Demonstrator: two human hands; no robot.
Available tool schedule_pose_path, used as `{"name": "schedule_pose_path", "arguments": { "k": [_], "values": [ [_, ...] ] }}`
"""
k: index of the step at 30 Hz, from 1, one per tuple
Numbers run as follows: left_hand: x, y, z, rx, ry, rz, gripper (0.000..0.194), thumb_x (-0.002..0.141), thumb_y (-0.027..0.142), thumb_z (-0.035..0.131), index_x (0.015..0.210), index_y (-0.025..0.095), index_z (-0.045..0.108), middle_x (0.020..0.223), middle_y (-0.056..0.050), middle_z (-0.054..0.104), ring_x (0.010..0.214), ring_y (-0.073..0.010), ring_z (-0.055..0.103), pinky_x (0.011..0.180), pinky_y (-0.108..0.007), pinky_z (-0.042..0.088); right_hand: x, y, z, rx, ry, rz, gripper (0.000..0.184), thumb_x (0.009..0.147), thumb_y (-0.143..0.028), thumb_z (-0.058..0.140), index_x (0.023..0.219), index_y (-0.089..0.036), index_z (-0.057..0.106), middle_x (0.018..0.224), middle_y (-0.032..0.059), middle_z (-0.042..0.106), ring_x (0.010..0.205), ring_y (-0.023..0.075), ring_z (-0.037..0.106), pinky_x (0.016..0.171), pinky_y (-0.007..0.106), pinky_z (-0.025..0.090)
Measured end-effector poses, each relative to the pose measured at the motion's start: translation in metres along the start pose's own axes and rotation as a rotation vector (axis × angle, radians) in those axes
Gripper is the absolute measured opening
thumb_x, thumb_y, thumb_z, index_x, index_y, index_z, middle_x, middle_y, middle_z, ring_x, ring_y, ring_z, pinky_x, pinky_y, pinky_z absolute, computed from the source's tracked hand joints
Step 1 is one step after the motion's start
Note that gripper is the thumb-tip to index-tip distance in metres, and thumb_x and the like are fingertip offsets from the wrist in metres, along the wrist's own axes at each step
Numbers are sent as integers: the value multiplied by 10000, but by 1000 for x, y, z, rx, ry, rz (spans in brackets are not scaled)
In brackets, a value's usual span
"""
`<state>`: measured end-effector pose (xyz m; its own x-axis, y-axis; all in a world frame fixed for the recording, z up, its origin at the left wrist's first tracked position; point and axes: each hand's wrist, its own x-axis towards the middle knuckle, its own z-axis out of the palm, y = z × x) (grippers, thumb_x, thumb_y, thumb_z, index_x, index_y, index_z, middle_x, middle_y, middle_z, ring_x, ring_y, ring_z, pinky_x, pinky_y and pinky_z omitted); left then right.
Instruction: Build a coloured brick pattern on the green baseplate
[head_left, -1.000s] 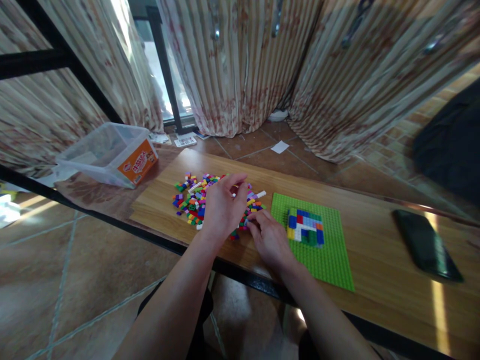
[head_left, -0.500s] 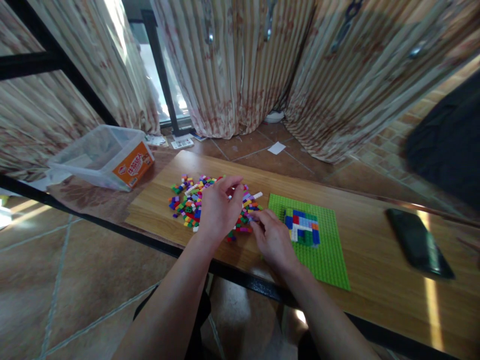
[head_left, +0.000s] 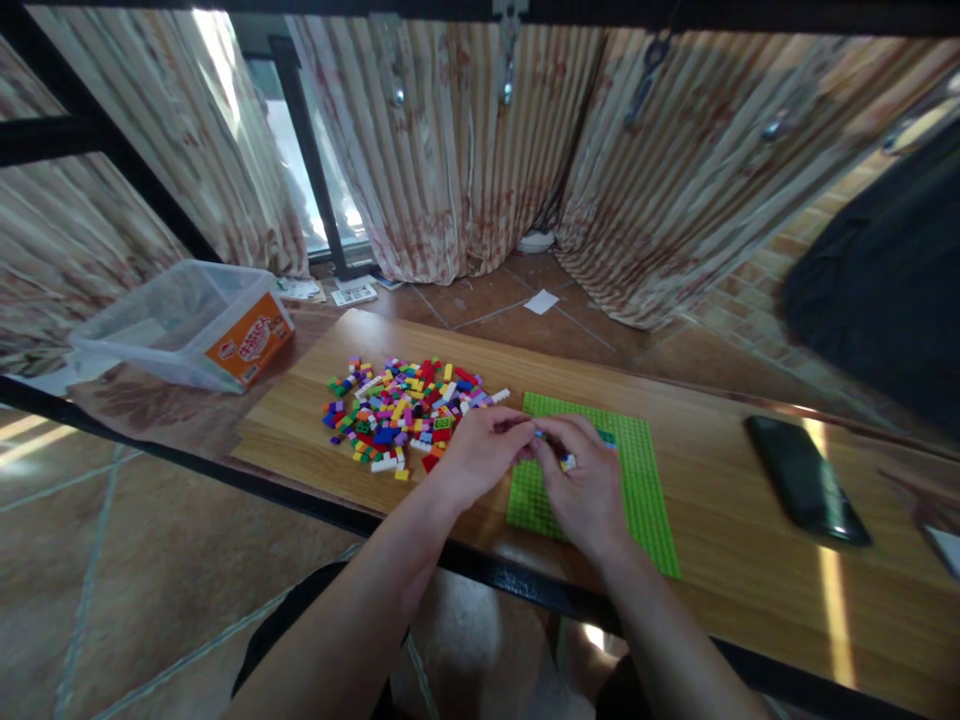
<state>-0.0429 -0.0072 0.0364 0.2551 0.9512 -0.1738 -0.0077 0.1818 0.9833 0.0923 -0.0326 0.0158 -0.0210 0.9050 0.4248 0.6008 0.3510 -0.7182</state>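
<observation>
My left hand (head_left: 484, 452) and my right hand (head_left: 589, 485) meet fingertip to fingertip above the left part of a green studded baseplate (head_left: 649, 500). A small bluish toy brick (head_left: 538, 434) shows between their pinched fingers; its exact shape is too small to make out. Under my right hand, the patch of joined colored bricks (head_left: 607, 438) on the baseplate is mostly covered. Left of my hands lies a loose pile of mixed toy bricks (head_left: 405, 410) on the wooden tabletop.
A clear plastic tub (head_left: 180, 310) with an orange label stands beyond the left end of the wooden table (head_left: 720, 480). A dark phone (head_left: 806, 480) lies to the right of the baseplate. Striped curtains (head_left: 450, 160) hang behind, and a dark frame bar runs along the near edge.
Both hands have left the brick pile and moved right, coming together over the baseplate. The pile is now uncovered, while the joined bricks are mostly hidden. The view has shifted slightly.
</observation>
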Motion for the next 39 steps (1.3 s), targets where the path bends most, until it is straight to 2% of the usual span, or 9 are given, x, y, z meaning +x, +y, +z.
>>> {"name": "schedule_pose_path", "arguments": {
  "k": [3, 5, 8, 13, 18, 23, 28, 32, 39],
  "values": [
    [0, 0, 7, -156, 37, -92, 84, 776, 129, 624, 810, 135, 701, 691, -4, 664, 612, -89, 588, 654, -246, 492, -1, 5, -6, 97, 10, 38, 150, 859, -274, 586, 973, -223, 670, 928, 52, 649, 762, 162, 612, 682, 314, 523],
    [-1, 1, 8, -202, 53, -121, 130, 742, 95, 651, 856, 132, 700, 725, -8, 680, 638, -85, 599, 685, -247, 492, -2, 9, -12, 156, -8, 65, 184, 834, -277, 624, 1005, -219, 662, 918, 42, 644, 746, 153, 611, 676, 306, 521],
    [-2, 1, 10, -232, 10, -116, 214, 704, 61, 674, 906, 128, 695, 802, -20, 707, 708, -88, 625, 748, -250, 490, -2, 15, -23, 169, -75, 71, 226, 838, -268, 623, 1057, -220, 655, 938, 39, 651, 783, 153, 616, 716, 309, 516],
    [0, -4, 19, -213, -51, -80, 233, 684, 71, 694, 913, 118, 685, 861, -44, 726, 786, -112, 649, 831, -283, 495, -1, 19, -40, 97, -186, 16, 149, 876, -259, 578, 975, -227, 685, 925, 35, 659, 827, 155, 612, 745, 301, 499],
    [0, -12, 25, 25, -37, -19, 235, 735, 126, 654, 969, 126, 678, 877, -60, 723, 793, -142, 655, 781, -293, 517, -1, 36, -58, -3, -198, 70, 169, 874, -311, 578, 963, -241, 703, 977, 44, 647, 855, 171, 617, 788, 336, 501],
    [-1, -23, 25, 311, -149, -17, 261, 802, 231, 576, 1026, 150, 681, 723, -17, 681, 616, -140, 618, 597, -265, 496, -2, 60, -72, -125, -171, 153, 156, 830, -321, 628, 913, -247, 737, 1006, 55, 634, 944, 205, 611, 885, 398, 473],
    [-2, -29, 28, 437, -252, 10, 337, 825, 296, 542, 1106, 156, 664, 712, -17, 675, 582, -144, 599, 546, -251, 449, -4, 62, -69, -162, -264, 131, 131, 784, -241, 668, 880, -268, 752, 997, 51, 626, 952, 211, 587, 879, 412, 463],
    [-3, -28, 33, 576, -317, 76, 340, 824, 292, 539, 1108, 168, 681, 631, -1, 643, 549, -138, 554, 542, -246, 401, -5, 61, -65, -207, -244, 124, 152, 749, -203, 689, 871, -267, 756, 1003, 55, 610, 964, 216, 570, 880, 414, 456],
    [-2, -24, 35, 643, -321, 130, 376, 815, 282, 551, 1156, 169, 661, 636, 1, 633, 559, -136, 536, 545, -246, 373, -5, 64, -64, -216, -203, 164, 146, 719, -212, 703, 858, -221, 742, 1018, 69, 611, 943, 210, 586, 870, 399, 470]
  ]
}}
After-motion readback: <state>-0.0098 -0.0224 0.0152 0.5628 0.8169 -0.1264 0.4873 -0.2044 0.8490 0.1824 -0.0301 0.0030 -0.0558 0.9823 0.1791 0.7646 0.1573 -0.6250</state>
